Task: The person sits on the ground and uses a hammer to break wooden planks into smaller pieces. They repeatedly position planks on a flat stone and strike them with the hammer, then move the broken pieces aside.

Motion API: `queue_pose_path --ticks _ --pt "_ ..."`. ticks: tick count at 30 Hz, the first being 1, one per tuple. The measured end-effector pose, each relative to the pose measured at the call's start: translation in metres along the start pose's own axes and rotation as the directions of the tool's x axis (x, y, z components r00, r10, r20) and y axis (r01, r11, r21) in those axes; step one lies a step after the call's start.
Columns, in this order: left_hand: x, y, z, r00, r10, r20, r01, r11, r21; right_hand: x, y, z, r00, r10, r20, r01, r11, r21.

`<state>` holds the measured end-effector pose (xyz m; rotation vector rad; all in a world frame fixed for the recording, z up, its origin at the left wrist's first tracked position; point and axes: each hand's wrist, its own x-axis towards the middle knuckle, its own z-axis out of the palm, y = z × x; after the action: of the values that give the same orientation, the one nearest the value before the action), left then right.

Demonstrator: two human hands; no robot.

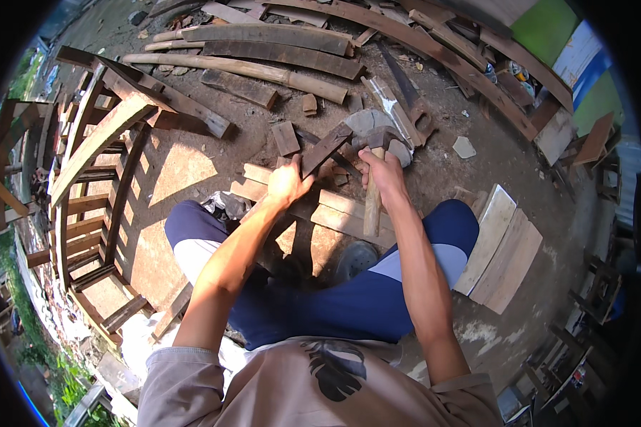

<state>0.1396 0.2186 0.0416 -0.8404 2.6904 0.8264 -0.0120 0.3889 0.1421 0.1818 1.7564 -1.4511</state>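
My left hand (289,183) is closed around the lower end of a short dark wooden piece (326,148), which slants up to the right. My right hand (383,174) grips a hammer by its pale wooden handle (372,210). The dark hammer head (385,137) is just beyond my fingers, close to the wood's upper end; I cannot tell whether they touch. Behind both lies a grey rounded stone or concrete lump (369,122). Pale boards (345,215) lie crosswise between my knees, partly hidden by my left arm.
To the left stands a slatted wooden frame (96,167). Long planks and a round pole (263,71) lie at the far side. A small brown block (285,138) sits near my left hand. Two pale boards (502,249) rest beside my right knee. Scrap wood (520,92) is piled at far right.
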Motion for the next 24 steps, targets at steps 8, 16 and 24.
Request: queue_pose_path --ticks 8,16,24 --pt "-0.001 0.002 -0.002 0.990 -0.046 0.133 0.075 0.973 -0.220 0.026 0.014 -0.026 0.989 -0.148 0.008 0.143 0.942 -0.303" --pt "-0.019 0.016 0.034 0.990 0.143 -0.011 -0.139 0.980 0.142 0.029 0.006 -0.024 0.988 -0.149 -0.029 0.117 0.871 -0.478" --pt "-0.029 0.032 0.036 0.972 0.162 -0.169 -0.142 0.982 0.121 0.015 -0.001 -0.029 0.975 -0.164 -0.149 0.108 0.939 -0.325"
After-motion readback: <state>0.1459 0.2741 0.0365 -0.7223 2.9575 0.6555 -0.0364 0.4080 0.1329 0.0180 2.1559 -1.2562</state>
